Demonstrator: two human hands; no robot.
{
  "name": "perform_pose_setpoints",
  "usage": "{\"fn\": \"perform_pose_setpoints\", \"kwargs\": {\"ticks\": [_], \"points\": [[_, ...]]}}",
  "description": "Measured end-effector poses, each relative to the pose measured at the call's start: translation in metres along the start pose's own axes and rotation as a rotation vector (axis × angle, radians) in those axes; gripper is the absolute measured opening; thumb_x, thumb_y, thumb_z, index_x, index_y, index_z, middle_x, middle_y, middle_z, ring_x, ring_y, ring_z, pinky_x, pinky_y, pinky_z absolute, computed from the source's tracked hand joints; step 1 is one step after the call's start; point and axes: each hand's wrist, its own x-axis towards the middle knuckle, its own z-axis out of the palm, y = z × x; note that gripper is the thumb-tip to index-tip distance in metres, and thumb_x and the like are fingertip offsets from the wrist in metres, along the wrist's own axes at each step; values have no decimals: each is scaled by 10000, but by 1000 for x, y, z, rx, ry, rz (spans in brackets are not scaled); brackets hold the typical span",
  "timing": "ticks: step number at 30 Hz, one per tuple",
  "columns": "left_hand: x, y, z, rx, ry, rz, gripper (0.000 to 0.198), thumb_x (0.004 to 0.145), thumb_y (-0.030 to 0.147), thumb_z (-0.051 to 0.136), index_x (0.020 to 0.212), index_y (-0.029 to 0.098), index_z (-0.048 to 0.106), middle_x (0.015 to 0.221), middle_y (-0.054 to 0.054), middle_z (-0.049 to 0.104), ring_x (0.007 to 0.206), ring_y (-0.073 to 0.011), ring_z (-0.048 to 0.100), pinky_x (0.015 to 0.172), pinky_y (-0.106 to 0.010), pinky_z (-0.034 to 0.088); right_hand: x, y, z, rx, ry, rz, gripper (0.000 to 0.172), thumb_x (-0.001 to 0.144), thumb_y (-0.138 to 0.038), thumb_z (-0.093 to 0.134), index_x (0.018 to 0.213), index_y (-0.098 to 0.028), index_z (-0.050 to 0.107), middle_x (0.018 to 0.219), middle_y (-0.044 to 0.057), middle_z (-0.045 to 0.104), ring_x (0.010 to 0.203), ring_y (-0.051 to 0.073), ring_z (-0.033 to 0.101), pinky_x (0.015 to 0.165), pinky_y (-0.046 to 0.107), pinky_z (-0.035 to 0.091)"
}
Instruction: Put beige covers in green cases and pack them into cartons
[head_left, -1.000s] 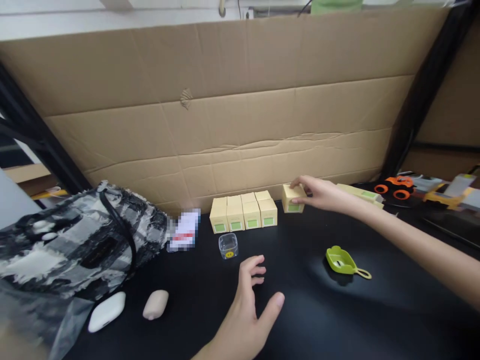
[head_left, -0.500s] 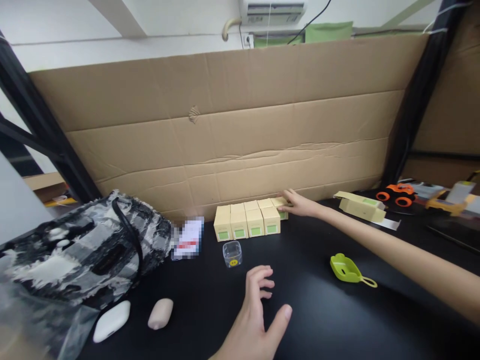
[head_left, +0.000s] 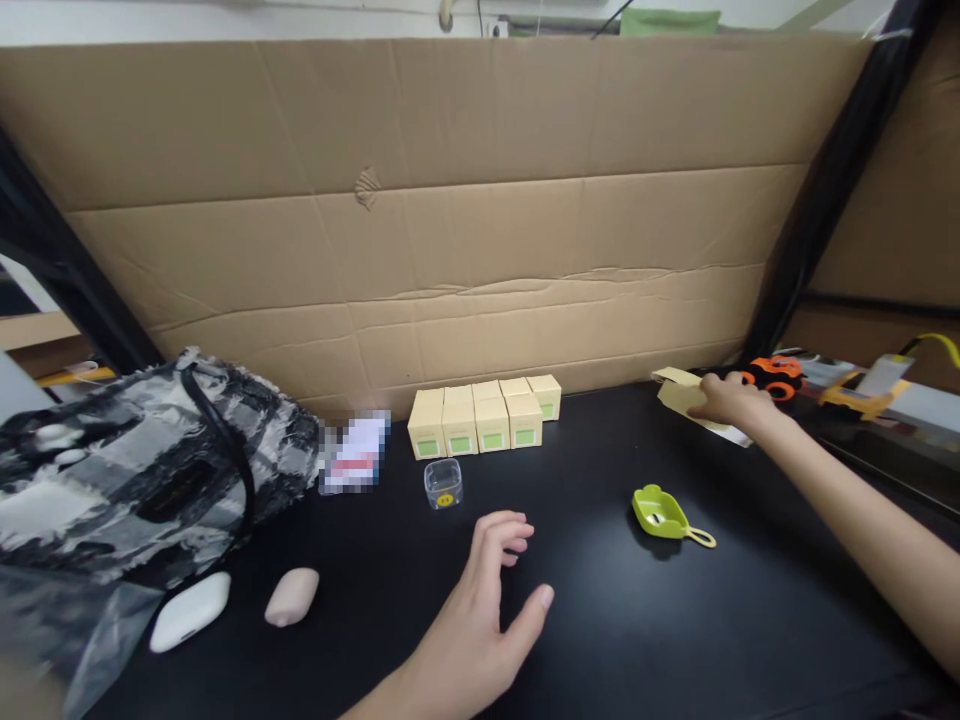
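Observation:
My right hand (head_left: 731, 402) is at the far right, its thumb and fingers closed around an opened pale yellow carton (head_left: 679, 393) that lies on its side; the fingertips are partly hidden. My left hand (head_left: 491, 605) hovers over the front middle of the black table with its fingers apart, holding nothing. Beyond it sits a clear plastic container (head_left: 443, 485) with a yellow sticker. Several closed pale yellow boxes (head_left: 476, 420) with green labels stand in rows by the cardboard wall. A lime-green silicone cover (head_left: 660, 513) with a loop strap lies between my hands.
To the left are a black-and-white frayed bag (head_left: 165, 450), a white earphone case (head_left: 191, 611) and a pinkish rounded case (head_left: 292, 597). A blurred paper packet (head_left: 358, 452) lies beside the boxes. Orange toy truck (head_left: 780, 378) and yellow toy vehicle (head_left: 859, 393) stand right. Cardboard (head_left: 465, 240) closes the back.
My right hand has left the rear box of the rows and moved right onto the opened carton. My left hand stays open, much as before. The view has tilted down and shifted slightly right.

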Motion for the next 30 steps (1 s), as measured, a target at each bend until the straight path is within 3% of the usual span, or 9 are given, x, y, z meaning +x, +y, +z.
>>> {"fn": "perform_pose_setpoints", "kwargs": {"ticks": [3, 6, 9, 13, 18, 22, 24, 28, 30], "points": [[6, 3, -10, 79, 14, 24, 280, 896, 211, 487, 1153, 275, 398, 1208, -71, 489, 1091, -202, 555, 952, -408, 488, 0, 0, 7, -36, -30, 140, 247, 923, -314, 555, 1139, -198, 592, 1210, 86, 579, 1003, 207, 602, 838, 375, 515], [18, 0, -29, 277, 95, 72, 195, 897, 223, 485, 1089, 251, 470, 1154, -72, 546, 1131, -235, 533, 984, -452, 447, 4, -11, 13, -43, -93, 167, 268, 922, -312, 557, 1161, -192, 576, 1201, 82, 582, 993, 207, 606, 828, 391, 521], [29, -14, -49, 472, 234, 27, 218, 872, 242, 518, 1089, 240, 498, 1169, -87, 540, 1159, -279, 491, 992, -514, 413, 4, -33, 17, -9, -172, 77, 274, 928, -308, 547, 1171, -180, 565, 1191, 81, 586, 979, 202, 610, 820, 409, 525], [35, -40, -64, 507, 261, -49, 310, 836, 272, 566, 1130, 226, 481, 1196, -105, 495, 1192, -321, 457, 1005, -576, 372, -10, -65, 13, 65, -250, -98, 299, 875, -357, 605, 1109, -172, 587, 1122, 82, 606, 951, 214, 612, 819, 393, 513], [35, -55, -61, 473, 193, -75, 272, 850, 221, 528, 1119, 225, 492, 1150, -81, 512, 1127, -264, 540, 971, -479, 449, -42, -85, -20, 140, -296, -283, 410, 700, -428, 690, 1050, -225, 622, 1107, 101, 600, 1061, 315, 569, 888, 401, 466], [35, -49, -53, 438, 155, -59, 280, 856, 189, 522, 1131, 224, 486, 1146, -80, 519, 1134, -253, 540, 981, -465, 448, -73, -88, -32, 180, -492, -365, 386, 628, -424, 734, 967, -248, 679, 848, 49, 673, 739, 245, 664, 657, 340, 544], [35, -44, -49, 423, 134, -49, 294, 861, 188, 524, 1147, 231, 472, 1155, -80, 520, 1136, -251, 541, 982, -464, 450, -86, -95, -25, 183, -546, -391, 403, 575, -334, 767, 961, -245, 694, 856, 55, 681, 722, 251, 669, 628, 340, 552], [34, -37, -42, 413, 91, -51, 326, 875, 209, 516, 1189, 233, 434, 1203, -88, 511, 1172, -241, 528, 987, -431, 459, -100, -122, -8, 230, -551, -486, 384, 647, -266, 701, 1029, -232, 683, 1013, 84, 666, 907, 285, 647, 799, 392, 529], [32, -34, -43, 422, 71, -59, 379, 866, 225, 531, 1224, 215, 407, 1241, -104, 499, 1194, -244, 513, 1002, -426, 449, -103, -133, -7, 275, -550, -544, 459, 677, -302, 695, 1126, -226, 640, 1080, 82, 652, 1017, 284, 613, 901, 398, 486]]}}
